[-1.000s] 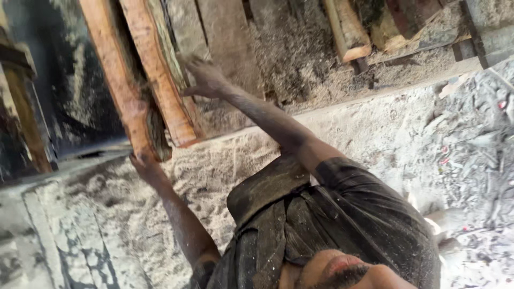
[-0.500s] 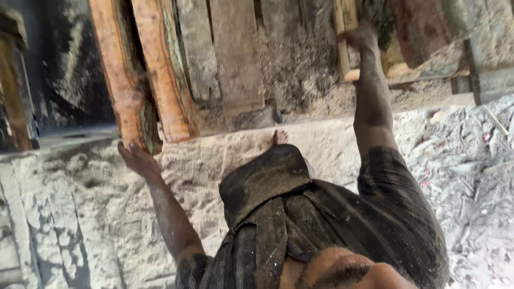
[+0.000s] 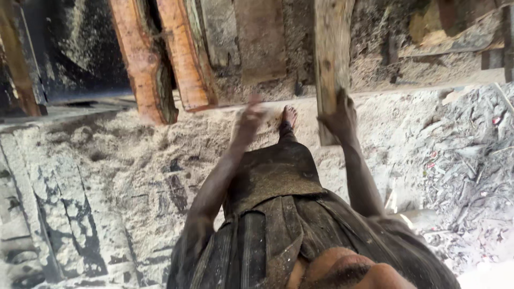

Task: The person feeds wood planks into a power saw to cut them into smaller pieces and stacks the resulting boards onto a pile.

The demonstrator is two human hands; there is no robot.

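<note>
View from the head, looking down. The right hand point(image 3: 338, 119) grips the near end of a pale grey plank point(image 3: 332, 59), which stands above the sawdust-covered ground point(image 3: 134, 160) and reaches toward the pile of weathered boards point(image 3: 251, 37). The left hand point(image 3: 247, 122) is blurred; its grip cannot be told. Two orange-brown slabs point(image 3: 160, 59) lie at left. A bare foot point(image 3: 289, 116) stands between the hands.

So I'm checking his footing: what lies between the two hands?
In the head view, between the left hand and the right hand gripping the plank, only a bare foot on sawdust ground.
</note>
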